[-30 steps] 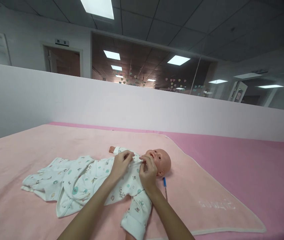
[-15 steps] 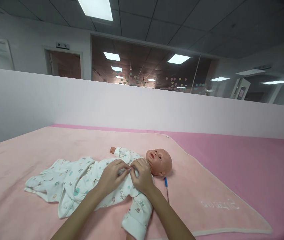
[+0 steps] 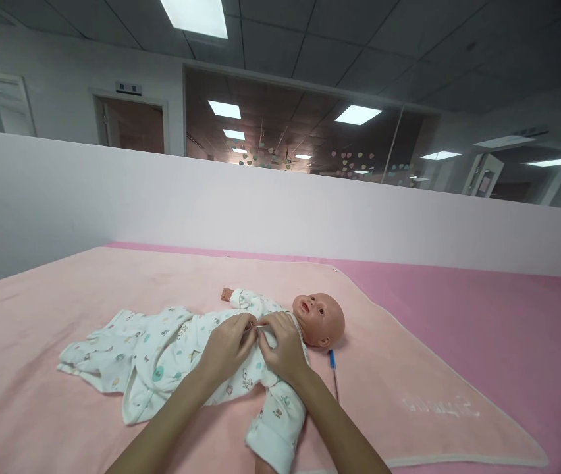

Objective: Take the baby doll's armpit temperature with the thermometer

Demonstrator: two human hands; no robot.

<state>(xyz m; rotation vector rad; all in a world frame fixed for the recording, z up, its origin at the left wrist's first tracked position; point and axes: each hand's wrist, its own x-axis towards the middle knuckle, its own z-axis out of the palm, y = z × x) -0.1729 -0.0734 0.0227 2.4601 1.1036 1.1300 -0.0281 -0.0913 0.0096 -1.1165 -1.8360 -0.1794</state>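
A baby doll [image 3: 320,318] lies on its back on a pale pink blanket [image 3: 409,375], head to the right. It wears a white printed romper [image 3: 172,345] whose legs trail off to the left. My left hand [image 3: 228,345] and my right hand [image 3: 283,349] meet on the doll's chest, just below its chin. Both pinch the front edges of the romper, fingertips close together at the opening. One small doll hand [image 3: 226,293] sticks out of the far sleeve. The near sleeve [image 3: 275,428] lies towards me.
A blue pen [image 3: 332,372] lies on the blanket just right of the doll's head. The blanket covers a brighter pink surface [image 3: 482,316]. A white partition wall [image 3: 280,210] runs along the back, with an office and glass walls behind it.
My hands have slid from the collar by the doll's chin a little down onto its chest and closer together. The doll lies as before.
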